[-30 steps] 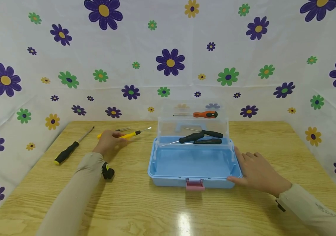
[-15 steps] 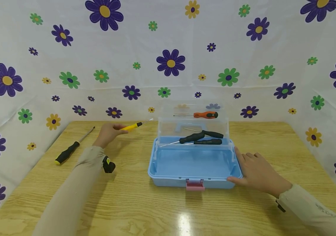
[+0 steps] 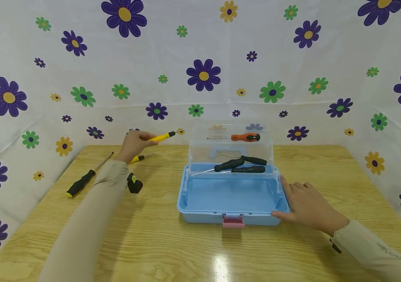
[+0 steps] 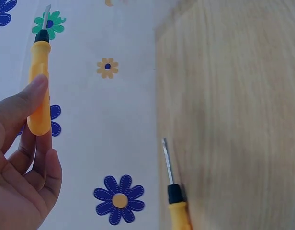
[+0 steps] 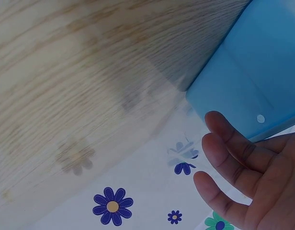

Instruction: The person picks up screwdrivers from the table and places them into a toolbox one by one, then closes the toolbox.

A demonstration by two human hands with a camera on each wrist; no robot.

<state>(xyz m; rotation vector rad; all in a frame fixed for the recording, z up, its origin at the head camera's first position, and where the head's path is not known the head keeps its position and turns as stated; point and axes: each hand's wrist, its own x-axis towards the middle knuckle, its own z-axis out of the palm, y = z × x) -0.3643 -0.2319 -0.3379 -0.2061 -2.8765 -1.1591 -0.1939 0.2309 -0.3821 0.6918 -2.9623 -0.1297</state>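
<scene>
Above the back of the table, my left hand [image 3: 134, 145] pinches a yellow-handled screwdriver [image 3: 162, 137] between thumb and fingers, its blade pointing right and slightly up. Below it on the table lies a second yellow screwdriver [image 3: 138, 158], partly behind the hand; its blade also shows in the left wrist view. My right hand [image 3: 306, 207] rests against the right side of a blue toolbox [image 3: 232, 219], thumb on its front corner. In the right wrist view the other fingers [image 5: 233, 182] are loosely extended beside the blue wall. The toolbox stands with its lid raised.
The clear upper trays hold several screwdrivers: one orange-handled [image 3: 245, 137] on the higher tray and black-handled ones [image 3: 248, 169] lower down. A black screwdriver with a yellow end [image 3: 81, 183] lies at the table's left. Flowered cloth [image 3: 200, 51] hangs behind the table.
My left hand has lifted the yellow screwdriver off the table, moving up and slightly right. The second yellow screwdriver stays on the table. My right hand and the toolbox have not moved.
</scene>
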